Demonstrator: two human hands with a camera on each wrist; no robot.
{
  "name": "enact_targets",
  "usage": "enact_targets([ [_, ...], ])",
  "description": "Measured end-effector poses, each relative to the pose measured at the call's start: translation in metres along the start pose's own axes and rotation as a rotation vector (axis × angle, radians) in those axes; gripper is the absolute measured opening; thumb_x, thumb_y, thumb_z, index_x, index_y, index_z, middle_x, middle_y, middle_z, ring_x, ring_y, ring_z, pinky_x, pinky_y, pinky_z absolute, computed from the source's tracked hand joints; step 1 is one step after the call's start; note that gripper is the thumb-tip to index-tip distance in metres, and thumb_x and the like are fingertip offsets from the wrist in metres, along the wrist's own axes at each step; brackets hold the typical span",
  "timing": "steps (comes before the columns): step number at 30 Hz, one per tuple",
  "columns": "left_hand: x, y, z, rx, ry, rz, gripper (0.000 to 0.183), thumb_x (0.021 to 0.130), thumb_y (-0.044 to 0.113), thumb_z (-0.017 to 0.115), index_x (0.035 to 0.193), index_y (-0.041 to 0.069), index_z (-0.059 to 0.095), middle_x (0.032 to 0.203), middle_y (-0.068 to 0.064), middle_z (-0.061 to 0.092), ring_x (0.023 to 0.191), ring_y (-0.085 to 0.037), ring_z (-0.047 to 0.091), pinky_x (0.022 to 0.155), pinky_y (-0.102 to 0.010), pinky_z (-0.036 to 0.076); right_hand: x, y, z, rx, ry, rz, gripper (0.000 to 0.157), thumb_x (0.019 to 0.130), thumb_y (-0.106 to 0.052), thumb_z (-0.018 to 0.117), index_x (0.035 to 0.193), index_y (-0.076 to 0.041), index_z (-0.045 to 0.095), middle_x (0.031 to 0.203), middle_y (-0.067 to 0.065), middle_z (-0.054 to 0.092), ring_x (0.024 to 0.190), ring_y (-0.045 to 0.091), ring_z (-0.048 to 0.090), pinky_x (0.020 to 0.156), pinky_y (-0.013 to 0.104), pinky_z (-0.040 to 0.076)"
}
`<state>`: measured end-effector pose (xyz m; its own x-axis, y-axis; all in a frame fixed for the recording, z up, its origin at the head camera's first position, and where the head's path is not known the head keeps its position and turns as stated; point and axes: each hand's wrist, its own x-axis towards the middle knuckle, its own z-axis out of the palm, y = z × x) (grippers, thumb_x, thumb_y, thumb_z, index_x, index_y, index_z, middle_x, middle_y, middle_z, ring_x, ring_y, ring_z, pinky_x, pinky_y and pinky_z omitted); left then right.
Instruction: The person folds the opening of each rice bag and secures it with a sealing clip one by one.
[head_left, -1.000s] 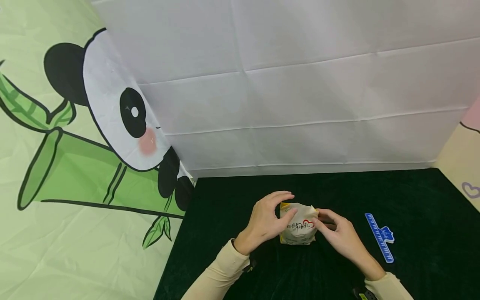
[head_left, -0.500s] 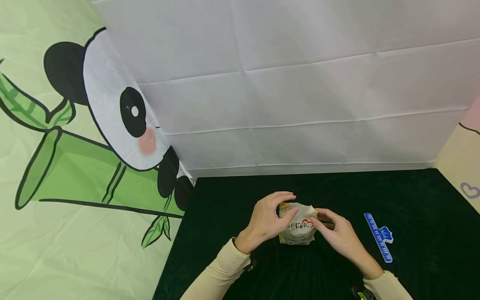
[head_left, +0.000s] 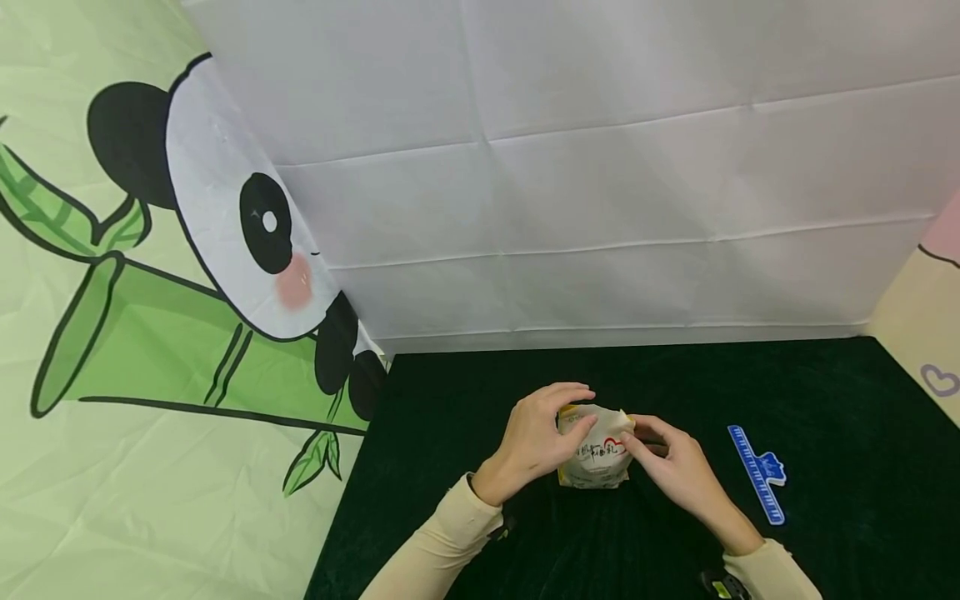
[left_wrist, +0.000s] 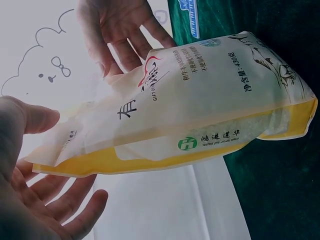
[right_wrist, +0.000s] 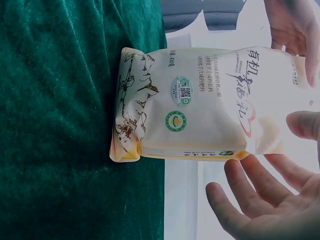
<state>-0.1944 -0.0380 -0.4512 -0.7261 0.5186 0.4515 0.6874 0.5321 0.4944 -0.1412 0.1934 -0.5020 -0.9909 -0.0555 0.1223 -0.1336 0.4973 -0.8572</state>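
A white food bag (head_left: pixel 597 462) with yellow sides stands upright on the dark green cloth, its printed front towards me. Black characters, a red heart outline and a mountain drawing show on it in the right wrist view. My left hand (head_left: pixel 534 437) curves around its upper left corner, fingers behind and thumb (left_wrist: pixel 42 120) in front, apart from the paper. On the other side my right hand (head_left: pixel 678 467) has its fingertips (right_wrist: pixel 235 167) right at the yellow side, and its thumb overlaps the front edge. The fingers of both hands are loosely bent and spread.
A blue strip (head_left: pixel 753 475) with ruler markings and a shaped tab lies on the green cloth (head_left: pixel 847 425) to the right of my right hand. A white sheet (head_left: pixel 600 208) hangs behind the table, and a panda-print cloth (head_left: pixel 217 208) hangs at the left.
My left hand has shifted very slightly to the right at the bag's top. The bag and the blue strip stay where they were on the table.
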Motion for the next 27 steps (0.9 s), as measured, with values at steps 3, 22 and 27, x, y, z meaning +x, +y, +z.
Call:
enact_targets([
  [3,0.0003,0.0011,0.0003,-0.005,-0.011,-0.012,0.029,0.102,0.029,0.073,0.127,0.015,0.077,0.139,-0.002,0.073,0.127,-0.019,0.069,0.103,-0.037,0.059,0.0,0.0,0.0,0.004,0.008,-0.007,0.042,0.11,-0.03,0.061,0.143,-0.003,0.062,0.133,0.021,0.071,0.122,0.038,0.069,0.102,0.06,0.057],
  [22,0.0027,0.0015,0.0045,-0.01,-0.014,-0.006,0.023,0.102,0.026,0.073,0.123,0.016,0.078,0.129,0.0,0.077,0.116,-0.016,0.074,0.093,-0.027,0.06,0.0043,-0.0035,0.0012,0.0,0.045,-0.056,0.04,0.111,-0.027,0.059,0.143,-0.003,0.061,0.131,0.02,0.07,0.12,0.038,0.069,0.101,0.059,0.058],
  [27,0.0023,0.0019,0.0042,-0.019,-0.017,-0.011,0.023,0.102,0.027,0.072,0.122,0.016,0.078,0.126,0.0,0.078,0.112,-0.016,0.075,0.089,-0.025,0.06,0.0058,-0.0059,0.0022,0.006,0.042,-0.071,0.04,0.111,-0.026,0.059,0.142,-0.002,0.061,0.132,0.022,0.07,0.121,0.041,0.068,0.102,0.062,0.056],
])
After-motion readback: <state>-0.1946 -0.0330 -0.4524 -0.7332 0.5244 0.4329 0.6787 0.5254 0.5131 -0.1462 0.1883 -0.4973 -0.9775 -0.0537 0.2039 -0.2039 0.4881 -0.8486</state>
